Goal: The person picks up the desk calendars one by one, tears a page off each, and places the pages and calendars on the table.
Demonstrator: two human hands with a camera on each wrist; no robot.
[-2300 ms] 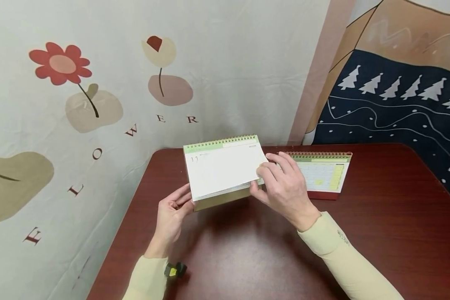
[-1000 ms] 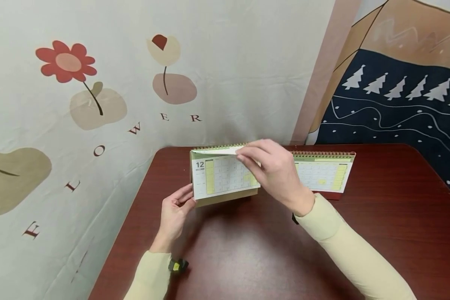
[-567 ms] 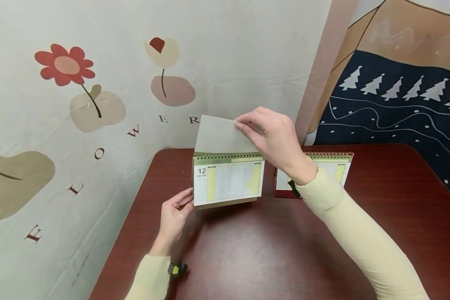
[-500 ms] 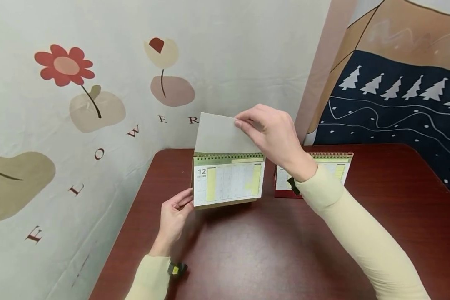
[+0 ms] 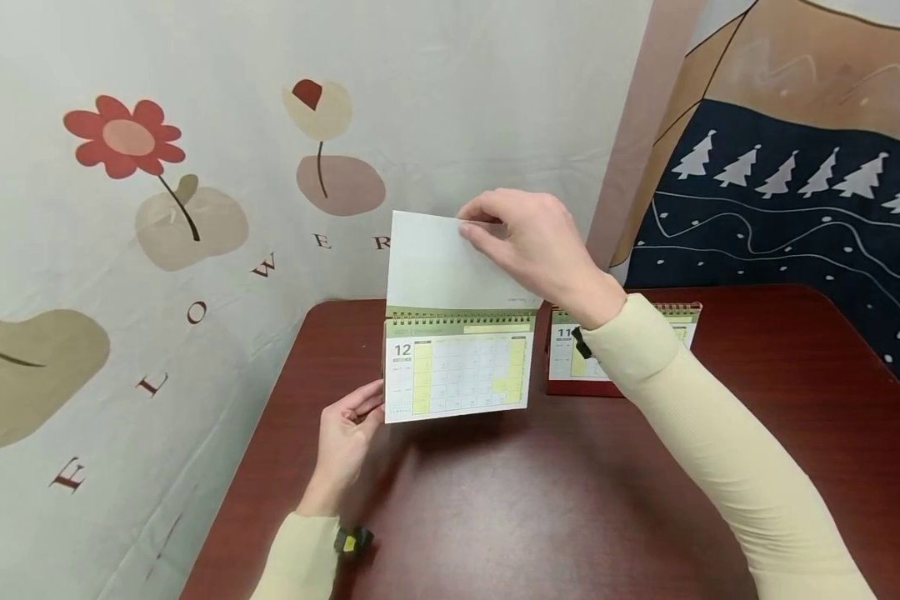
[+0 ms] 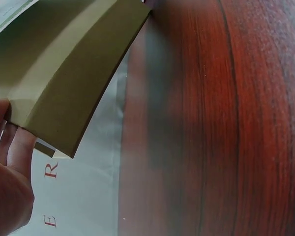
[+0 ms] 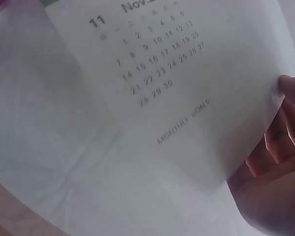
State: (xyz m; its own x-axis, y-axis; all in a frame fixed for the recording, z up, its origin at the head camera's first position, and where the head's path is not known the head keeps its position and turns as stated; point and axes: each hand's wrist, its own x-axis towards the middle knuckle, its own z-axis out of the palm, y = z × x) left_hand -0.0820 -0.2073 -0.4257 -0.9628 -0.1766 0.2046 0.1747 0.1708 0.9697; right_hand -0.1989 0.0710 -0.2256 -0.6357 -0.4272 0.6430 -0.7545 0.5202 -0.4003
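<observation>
A spiral desk calendar [image 5: 457, 375] shows a page numbered 12 below its green-edged binding. My left hand [image 5: 345, 442] grips its lower left corner; in the left wrist view the fingers of that hand [image 6: 12, 172] hold the olive-brown stand [image 6: 73, 73]. Above the binding a page [image 5: 435, 258] stands nearly upright, its top edge pinched between thumb and fingers of my right hand [image 5: 536, 246]. The right wrist view shows the page's other face [image 7: 187, 98], printed with 11 and "Monthly goals", and the right hand [image 7: 280, 167] at its edge.
A second spiral calendar [image 5: 562, 367] with a red base stands to the right, showing 11, partly hidden by the right wrist and sleeve. Both stand on a dark red wooden table [image 5: 780, 400]. Behind are a flower-printed curtain [image 5: 450, 100] and a dark cloth with white trees [image 5: 765, 225].
The right hand moved from the calendar's lower right corner up above the binding, lifting the page with it. The page numbered 12 came into view. The left hand kept its hold on the corner.
</observation>
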